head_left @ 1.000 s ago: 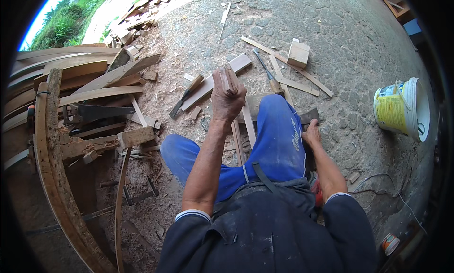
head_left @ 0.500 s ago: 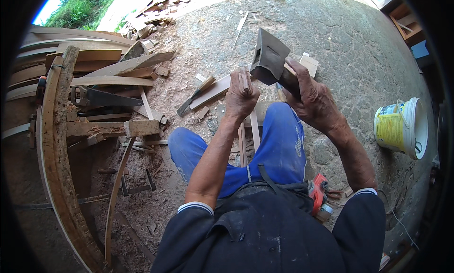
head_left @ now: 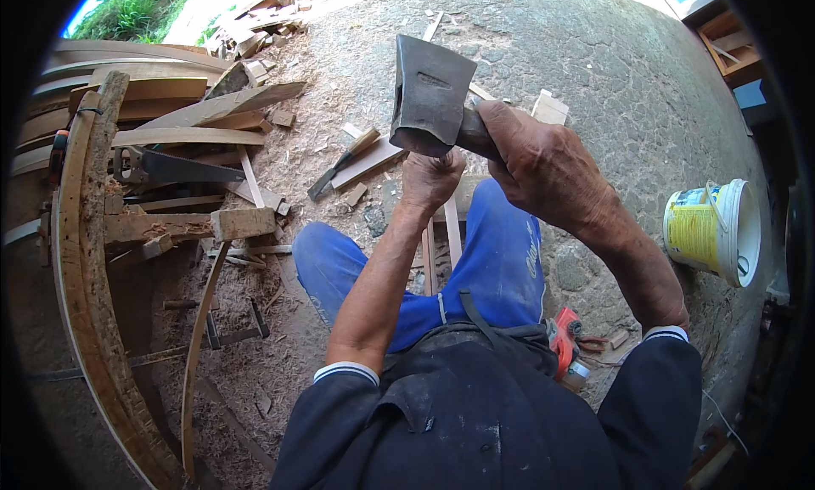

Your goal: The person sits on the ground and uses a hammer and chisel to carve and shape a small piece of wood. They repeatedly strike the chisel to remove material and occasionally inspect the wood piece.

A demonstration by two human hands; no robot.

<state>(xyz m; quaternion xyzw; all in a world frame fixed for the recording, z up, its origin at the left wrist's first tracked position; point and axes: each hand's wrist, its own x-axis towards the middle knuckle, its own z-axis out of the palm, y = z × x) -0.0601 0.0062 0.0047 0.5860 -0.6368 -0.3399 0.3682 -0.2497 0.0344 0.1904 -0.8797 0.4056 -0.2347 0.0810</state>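
Note:
In front of my chest, my right hand (head_left: 543,163) is closed around the short handle of a hatchet (head_left: 433,91), gripping close to its broad dark steel head. My left hand (head_left: 431,184) makes a fist just below that head, between my knees. The upper end of the piece of wood in this fist is now covered by the hatchet; whether the two touch I cannot tell. Narrow wooden strips (head_left: 453,233) show beneath the left hand, between my legs. A chisel (head_left: 344,163) with a wooden handle lies beyond my left knee, by a pale board (head_left: 369,160).
Curved planks (head_left: 161,112) are piled at the left, with a handsaw (head_left: 182,167) on them. A rough timber frame (head_left: 89,261) stands nearer. A white and yellow bucket (head_left: 705,231) lies tilted at the right. A red power tool (head_left: 564,337) sits by my right hip, and shavings litter the ground.
My right hand has swung the hatchet leftward, so its head now stands over my left fist and hides the wood's end. The left hand has stayed nearly in place.

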